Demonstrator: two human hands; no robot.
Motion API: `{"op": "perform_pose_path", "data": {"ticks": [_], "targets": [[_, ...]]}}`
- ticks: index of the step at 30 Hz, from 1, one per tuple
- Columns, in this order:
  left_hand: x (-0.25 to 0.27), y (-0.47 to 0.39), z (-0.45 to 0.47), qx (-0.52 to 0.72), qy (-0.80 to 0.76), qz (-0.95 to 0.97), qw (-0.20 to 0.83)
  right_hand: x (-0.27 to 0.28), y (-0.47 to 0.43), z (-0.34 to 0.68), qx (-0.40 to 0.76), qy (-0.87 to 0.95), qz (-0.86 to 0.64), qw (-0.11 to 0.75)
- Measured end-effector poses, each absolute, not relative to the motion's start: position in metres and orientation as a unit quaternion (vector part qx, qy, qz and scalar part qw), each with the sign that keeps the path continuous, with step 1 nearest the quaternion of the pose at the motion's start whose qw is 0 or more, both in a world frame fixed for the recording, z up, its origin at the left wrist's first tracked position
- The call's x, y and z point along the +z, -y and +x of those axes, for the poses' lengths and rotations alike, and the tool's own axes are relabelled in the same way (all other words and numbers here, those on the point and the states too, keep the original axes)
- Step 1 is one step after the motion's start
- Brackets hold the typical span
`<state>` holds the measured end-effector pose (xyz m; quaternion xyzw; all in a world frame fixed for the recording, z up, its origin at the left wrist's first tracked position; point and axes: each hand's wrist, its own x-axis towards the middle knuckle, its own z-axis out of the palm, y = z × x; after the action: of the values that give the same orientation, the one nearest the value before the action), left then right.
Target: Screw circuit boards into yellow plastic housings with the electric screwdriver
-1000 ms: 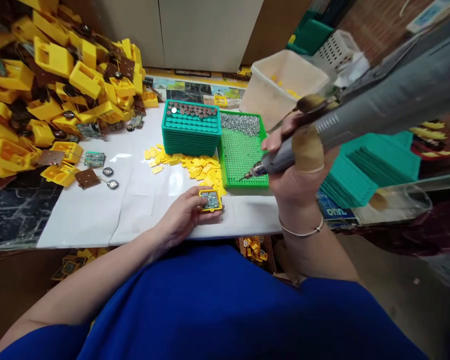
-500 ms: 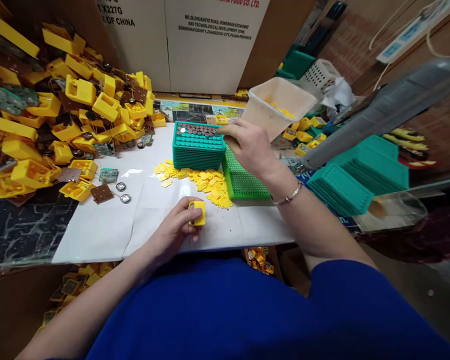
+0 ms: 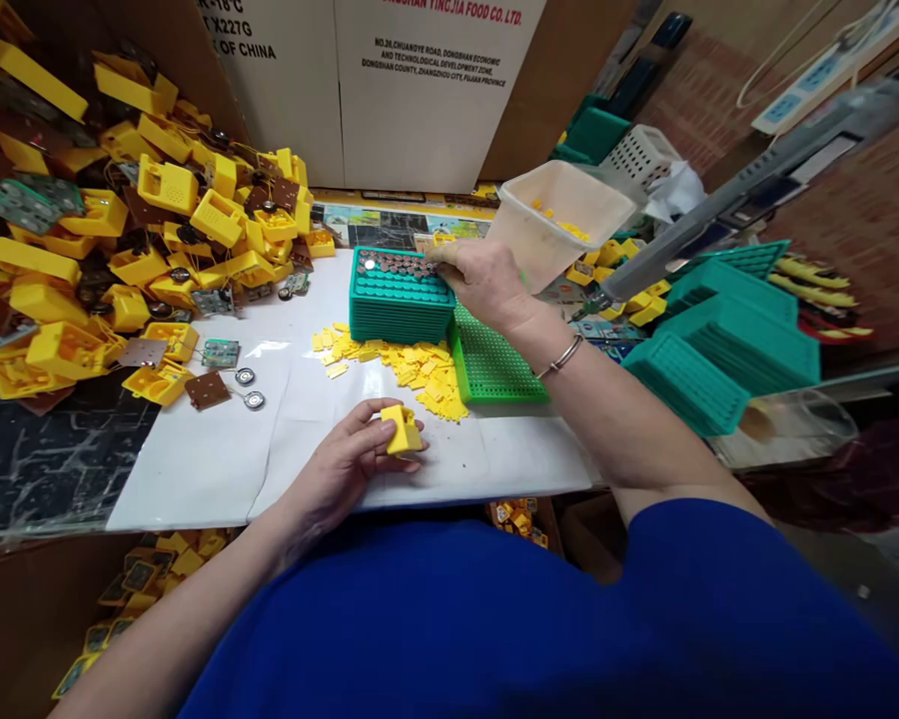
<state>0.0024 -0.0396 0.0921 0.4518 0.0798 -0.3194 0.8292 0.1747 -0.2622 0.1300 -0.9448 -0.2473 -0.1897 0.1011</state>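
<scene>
My left hand [image 3: 352, 444] grips a small yellow plastic casing [image 3: 401, 429] between thumb and fingers, above the white table covering. The casing is tilted, and a hollow shows at its upper right. My right hand [image 3: 483, 280] reaches to the top of a stack of teal trays [image 3: 403, 318], its thumb and fingertips pinched at the right end of the rows. Small round dark, shiny discs [image 3: 397, 262] like button cells fill the back rows of the top tray. What lies between my right fingertips is hidden. Loose yellow flat pieces [image 3: 427, 374] lie in front of the stack.
A green perforated tray [image 3: 498, 369] lies under my right forearm. Yellow casings with wires and circuit boards heap at left [image 3: 217, 215]. A translucent bin [image 3: 528, 230] stands behind, a grey metal arm [image 3: 741, 200] slants at right, and teal trays [image 3: 689, 384] lie beyond it.
The yellow casing has turned in my left hand, now showing its hollow. My right hand has shifted slightly left, its fingertips further over the discs.
</scene>
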Motion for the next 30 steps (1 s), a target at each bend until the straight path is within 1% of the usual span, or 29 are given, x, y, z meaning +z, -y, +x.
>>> {"op": "perform_pose_path", "data": {"ticks": [2, 7, 10, 15, 23, 26, 28, 30], "targets": [[0.092, 0.039, 0.002, -0.321, -0.084, 0.445, 0.832, 0.129, 0.266, 0.174, -0.205, 0.254, -0.939, 0.11], [0.094, 0.04, 0.002, -0.322, -0.082, 0.427, 0.841, 0.123, 0.271, 0.177, -0.203, 0.27, -0.937, 0.085], [0.094, 0.041, 0.002, -0.321, -0.083, 0.416, 0.847, 0.12, 0.271, 0.182, -0.202, 0.267, -0.938, 0.09], [0.094, 0.04, 0.001, -0.306, -0.082, 0.392, 0.864, 0.124, 0.27, 0.189, -0.174, 0.261, -0.945, 0.094], [0.094, 0.037, -0.005, -0.294, -0.086, 0.371, 0.877, 0.128, 0.27, 0.201, -0.148, 0.304, -0.94, 0.051], [0.096, 0.037, -0.009, -0.286, -0.092, 0.369, 0.879, 0.129, 0.269, 0.209, -0.135, 0.287, -0.948, 0.04], [0.097, 0.037, -0.012, -0.279, -0.094, 0.375, 0.879, 0.134, 0.267, 0.205, -0.135, 0.264, -0.953, 0.064], [0.097, 0.038, -0.014, -0.264, -0.094, 0.392, 0.876, 0.142, 0.261, 0.187, -0.157, 0.247, -0.947, 0.135]]}}
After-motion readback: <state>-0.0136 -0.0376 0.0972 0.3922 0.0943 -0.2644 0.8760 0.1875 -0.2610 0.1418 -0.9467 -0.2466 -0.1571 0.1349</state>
